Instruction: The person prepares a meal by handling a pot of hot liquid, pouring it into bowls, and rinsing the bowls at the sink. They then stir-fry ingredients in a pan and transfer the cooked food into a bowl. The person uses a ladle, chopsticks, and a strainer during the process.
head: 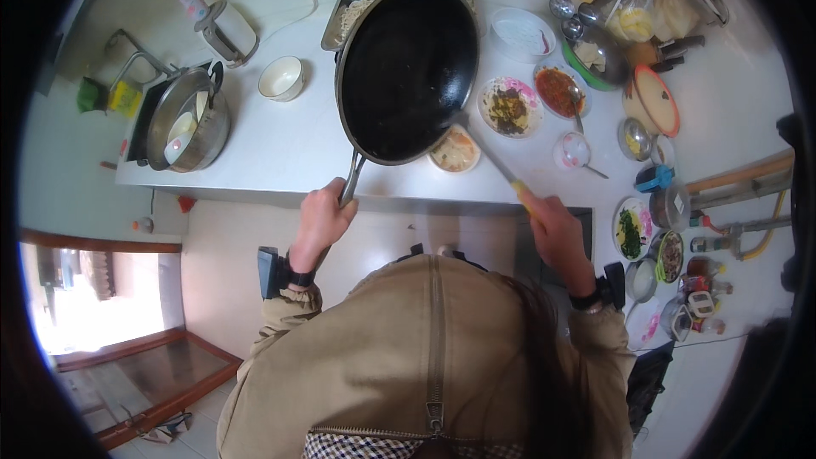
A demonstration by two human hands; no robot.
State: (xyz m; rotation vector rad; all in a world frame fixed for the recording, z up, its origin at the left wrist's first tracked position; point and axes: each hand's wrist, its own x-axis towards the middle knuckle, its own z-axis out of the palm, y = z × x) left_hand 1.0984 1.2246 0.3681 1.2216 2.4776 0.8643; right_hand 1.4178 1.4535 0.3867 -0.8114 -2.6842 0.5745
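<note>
My left hand point(325, 217) grips the metal handle of a black wok point(408, 70), which is tilted above the counter so that its dark inside faces me. In my right hand point(561, 236) is the yellow grip of a metal spatula point(497, 162), its head at the wok's lower right rim. Just below that rim stands a white bowl point(456, 152) of pale food with orange and green bits, partly covered by the wok. Behind the wok a steel tray point(333, 35) of pale strands is mostly hidden.
Right of the wok are a plate of chopped seasonings point(510, 108), a bowl of red sauce point(561, 90) and a white dish point(523, 32). An off-white bowl point(282, 79) stands left. A large steel pot point(210, 131) sits by the sink. Several dishes and bottles line the right counter point(605, 191).
</note>
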